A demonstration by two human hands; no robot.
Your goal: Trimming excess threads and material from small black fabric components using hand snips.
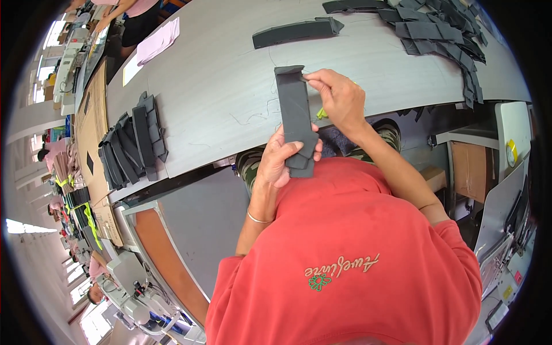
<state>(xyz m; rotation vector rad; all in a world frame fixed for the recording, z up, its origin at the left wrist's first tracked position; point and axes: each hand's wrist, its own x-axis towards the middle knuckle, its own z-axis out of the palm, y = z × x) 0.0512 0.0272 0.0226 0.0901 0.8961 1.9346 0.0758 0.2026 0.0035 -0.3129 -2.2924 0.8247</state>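
A dark grey fabric strip (294,103), with a folded top end and a pointed flap near its lower end, stands out over the table's front edge. My left hand (278,156) is closed round its lower part, thumb on top and fingertips showing at the far side. At the strip's upper right corner, the thumb and forefinger of my right hand (340,99) pinch the edge. Something yellow-green (322,113) shows beside and behind the right hand; its kind is mostly hidden.
The long pale table (213,86) carries loose threads. A stack of grey strips (129,141) lies at left, one folded strip (296,33) farther back, and a large heap (437,37) at the far right. Pink sheets (158,41) lie far left, near another person (138,17).
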